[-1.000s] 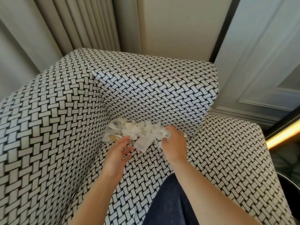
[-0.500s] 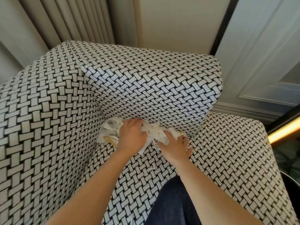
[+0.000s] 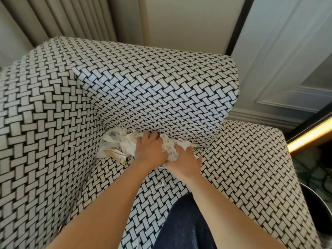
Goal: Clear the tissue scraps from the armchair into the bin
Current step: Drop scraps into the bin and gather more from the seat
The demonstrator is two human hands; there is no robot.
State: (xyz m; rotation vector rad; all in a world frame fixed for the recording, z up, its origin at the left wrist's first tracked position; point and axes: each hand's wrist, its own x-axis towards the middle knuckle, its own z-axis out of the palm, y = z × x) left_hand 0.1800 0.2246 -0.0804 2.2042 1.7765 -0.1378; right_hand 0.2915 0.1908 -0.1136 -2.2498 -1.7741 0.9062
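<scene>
Your two hands are now touching side by side at the far left corner of the seat; half a second ago a gap was showing between them. Your left hand (image 3: 150, 150) is lying palm down with its fingers curling into the white torn tissue scraps (image 3: 122, 144), gripping them. Your right hand (image 3: 183, 159) is pushing in from the right, its fingers bunching tissue that is folding over them. The heap is sitting where the seat meets the back and the left arm of the black-and-white basket-weave armchair (image 3: 161, 90). One small loose white shred (image 3: 159, 185) is lying nearer on the seat. Your dark blue trouser leg (image 3: 183, 221) is resting on the near edge. Beige pleated curtains (image 3: 71, 17) are hanging behind, pale panelled wall (image 3: 287, 69) is standing right, and a warm glowing light strip (image 3: 309, 139) is shining beside it.
</scene>
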